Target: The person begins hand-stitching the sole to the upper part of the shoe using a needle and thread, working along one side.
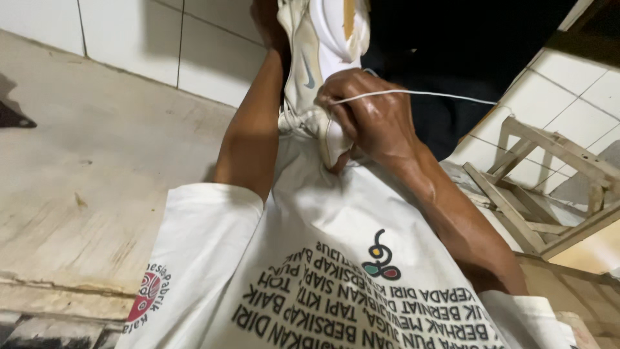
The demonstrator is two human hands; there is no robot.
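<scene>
right hand (pixel 374 119) at top centre pinches taut white thread (pixel 420 94) against worn white shoe (pixel 320 58); left hand (pixel 268 26) grips shoe behind, fingers hidden. hard tug likely snaps thread.

shoe (pixel 321 45) top cropped, left hand (pixel 268 26) mostly hidden

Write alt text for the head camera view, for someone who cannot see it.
Two bare hands hold a worn white sneaker above a white printed T-shirt; the right hand pulls a taut white thread, the left hand grips the sneaker behind. A wooden frame stands right.
</scene>
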